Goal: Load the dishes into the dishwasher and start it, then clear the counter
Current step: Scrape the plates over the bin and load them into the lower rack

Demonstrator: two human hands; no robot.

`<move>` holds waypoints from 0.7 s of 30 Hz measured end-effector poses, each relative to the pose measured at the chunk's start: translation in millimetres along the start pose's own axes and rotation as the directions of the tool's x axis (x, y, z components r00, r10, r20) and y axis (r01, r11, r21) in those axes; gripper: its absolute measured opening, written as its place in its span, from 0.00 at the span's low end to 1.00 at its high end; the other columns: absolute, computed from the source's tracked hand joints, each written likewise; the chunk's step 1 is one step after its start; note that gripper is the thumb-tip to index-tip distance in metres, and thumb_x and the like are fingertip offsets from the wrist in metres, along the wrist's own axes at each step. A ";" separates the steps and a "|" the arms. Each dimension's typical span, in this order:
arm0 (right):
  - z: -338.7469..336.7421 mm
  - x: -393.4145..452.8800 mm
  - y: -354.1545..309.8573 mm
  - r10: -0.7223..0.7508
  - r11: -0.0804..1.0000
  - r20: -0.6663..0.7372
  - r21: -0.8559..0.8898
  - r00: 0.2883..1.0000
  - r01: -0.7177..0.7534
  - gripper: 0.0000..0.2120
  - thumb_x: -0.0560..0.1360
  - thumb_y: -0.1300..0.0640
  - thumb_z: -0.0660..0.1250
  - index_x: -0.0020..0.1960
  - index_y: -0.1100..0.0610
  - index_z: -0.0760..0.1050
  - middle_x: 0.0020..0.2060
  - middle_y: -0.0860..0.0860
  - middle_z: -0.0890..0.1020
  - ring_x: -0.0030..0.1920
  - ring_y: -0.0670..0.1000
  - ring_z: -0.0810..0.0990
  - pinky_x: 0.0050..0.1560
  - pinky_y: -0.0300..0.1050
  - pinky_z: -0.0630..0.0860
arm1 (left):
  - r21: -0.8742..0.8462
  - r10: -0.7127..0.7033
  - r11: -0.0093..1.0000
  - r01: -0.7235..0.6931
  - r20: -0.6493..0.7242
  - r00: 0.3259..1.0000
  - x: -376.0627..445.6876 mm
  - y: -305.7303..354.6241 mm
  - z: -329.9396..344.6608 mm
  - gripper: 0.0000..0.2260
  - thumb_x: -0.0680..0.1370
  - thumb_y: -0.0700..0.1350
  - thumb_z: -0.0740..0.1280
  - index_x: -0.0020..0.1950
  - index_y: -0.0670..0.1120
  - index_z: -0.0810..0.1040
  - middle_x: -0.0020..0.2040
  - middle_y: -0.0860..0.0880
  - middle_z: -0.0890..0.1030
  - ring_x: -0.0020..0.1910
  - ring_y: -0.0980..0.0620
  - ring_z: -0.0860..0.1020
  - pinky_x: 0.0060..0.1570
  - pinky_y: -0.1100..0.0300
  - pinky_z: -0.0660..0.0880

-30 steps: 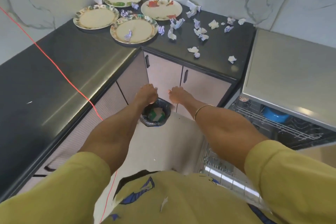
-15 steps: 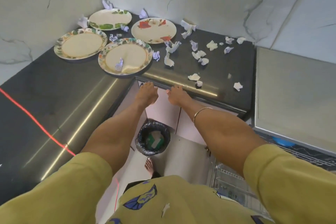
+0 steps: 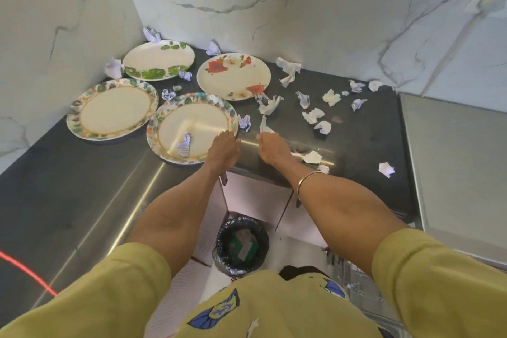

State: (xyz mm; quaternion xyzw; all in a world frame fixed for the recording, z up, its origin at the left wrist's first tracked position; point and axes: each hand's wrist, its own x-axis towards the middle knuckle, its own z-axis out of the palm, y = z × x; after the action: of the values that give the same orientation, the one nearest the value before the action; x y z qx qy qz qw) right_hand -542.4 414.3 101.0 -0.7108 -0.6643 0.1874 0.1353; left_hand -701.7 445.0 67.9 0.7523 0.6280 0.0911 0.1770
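Note:
Several plates lie on the black counter (image 3: 82,186) in the corner: a green-leaf plate (image 3: 157,60), a red-flower plate (image 3: 233,77), and two with patterned rims, one at the left (image 3: 112,110) and a nearer one (image 3: 192,126) that bears a crumpled paper (image 3: 184,144). My left hand (image 3: 223,147) reaches over the counter's front edge, its fingertips at the nearer plate's right rim. My right hand (image 3: 273,147) rests beside it on the counter, fingertips just below a white paper scrap (image 3: 264,126). Neither hand holds anything that I can see.
Crumpled paper bits (image 3: 312,115) are strewn over the counter's right half and between the plates. A black-lined bin (image 3: 241,245) stands on the floor below my arms. The dishwasher's steel top (image 3: 452,159) is at the right, its rack (image 3: 356,285) partly showing. A red cord (image 3: 27,271) crosses the left.
Both hands have risen from above the bin to the counter's front edge, and reach the near plate and the scraps. The view has tilted up toward the wall.

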 end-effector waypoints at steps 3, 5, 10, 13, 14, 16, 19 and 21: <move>-3.3 24.3 -8.7 -0.033 0.999 -0.027 -0.018 0.999 0.033 0.14 0.81 0.60 0.54 0.46 0.61 0.77 0.49 0.63 0.82 0.50 0.66 0.80 0.45 0.51 0.73 | 0.000 -0.026 1.000 0.026 0.009 1.000 16.2 -13.7 -5.5 0.18 0.83 0.45 0.52 0.66 0.36 0.71 0.64 0.38 0.74 0.64 0.39 0.70 0.67 0.45 0.65; -5.4 43.5 -13.2 -0.030 1.000 -0.057 0.000 0.998 0.030 0.12 0.78 0.62 0.54 0.44 0.60 0.76 0.48 0.62 0.83 0.49 0.66 0.81 0.44 0.51 0.74 | 0.008 -0.040 0.999 0.040 0.003 0.999 26.5 -21.2 -6.9 0.18 0.84 0.45 0.52 0.67 0.36 0.70 0.66 0.38 0.73 0.67 0.39 0.69 0.68 0.46 0.64; -7.1 99.5 -15.2 -0.024 0.997 -0.061 0.066 0.998 0.028 0.11 0.78 0.63 0.57 0.50 0.63 0.77 0.50 0.61 0.82 0.52 0.63 0.81 0.47 0.47 0.75 | 0.079 -0.078 0.993 0.085 -0.086 0.993 48.1 -35.5 -18.4 0.19 0.84 0.49 0.53 0.63 0.39 0.77 0.60 0.40 0.79 0.60 0.41 0.76 0.62 0.50 0.69; -9.5 137.2 -11.9 -0.028 0.992 -0.038 0.124 0.999 0.033 0.14 0.76 0.65 0.57 0.55 0.62 0.79 0.55 0.60 0.81 0.57 0.61 0.79 0.55 0.50 0.76 | 0.330 -0.054 0.940 0.092 -0.123 0.991 56.5 -31.4 -22.5 0.22 0.82 0.58 0.54 0.52 0.43 0.80 0.45 0.45 0.83 0.44 0.45 0.80 0.47 0.53 0.74; -9.8 149.9 -9.5 -0.026 0.990 -0.030 0.137 0.999 0.030 0.16 0.76 0.65 0.57 0.58 0.61 0.78 0.57 0.59 0.80 0.60 0.60 0.78 0.59 0.51 0.76 | 0.335 -0.057 0.938 0.087 -0.099 0.993 60.3 -27.2 -20.0 0.22 0.81 0.60 0.56 0.52 0.44 0.80 0.45 0.46 0.82 0.43 0.45 0.80 0.47 0.54 0.74; -13.4 172.0 -4.5 -0.004 0.982 -0.024 0.186 1.000 0.009 0.21 0.74 0.66 0.57 0.63 0.58 0.77 0.60 0.57 0.80 0.63 0.59 0.77 0.62 0.52 0.75 | 0.299 -0.097 0.948 0.113 -0.067 0.993 70.1 -16.9 -11.4 0.22 0.78 0.62 0.58 0.55 0.45 0.79 0.48 0.47 0.82 0.45 0.44 0.80 0.47 0.53 0.75; -14.4 203.8 8.5 0.007 0.966 0.013 0.259 1.000 -0.010 0.28 0.70 0.67 0.57 0.66 0.50 0.76 0.62 0.52 0.80 0.64 0.57 0.76 0.64 0.53 0.75 | 0.283 -0.144 0.945 0.164 -0.091 0.985 88.8 -6.7 1.4 0.23 0.77 0.62 0.58 0.61 0.46 0.75 0.53 0.47 0.81 0.49 0.44 0.80 0.47 0.52 0.73; -18.8 217.9 13.8 -0.002 0.961 0.026 0.276 1.000 -0.005 0.28 0.70 0.69 0.59 0.64 0.50 0.78 0.61 0.52 0.81 0.64 0.57 0.77 0.64 0.52 0.75 | 0.258 -0.203 0.940 0.225 -0.109 0.973 100.5 -4.3 6.7 0.22 0.78 0.60 0.57 0.63 0.46 0.74 0.55 0.47 0.80 0.51 0.44 0.79 0.49 0.52 0.74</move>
State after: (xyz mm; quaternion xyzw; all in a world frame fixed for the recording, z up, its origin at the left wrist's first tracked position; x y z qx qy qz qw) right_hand -511.3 631.1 92.8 -0.6830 -0.6329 0.2876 0.2241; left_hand -683.7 542.8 51.5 0.6923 0.7192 0.0154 0.0567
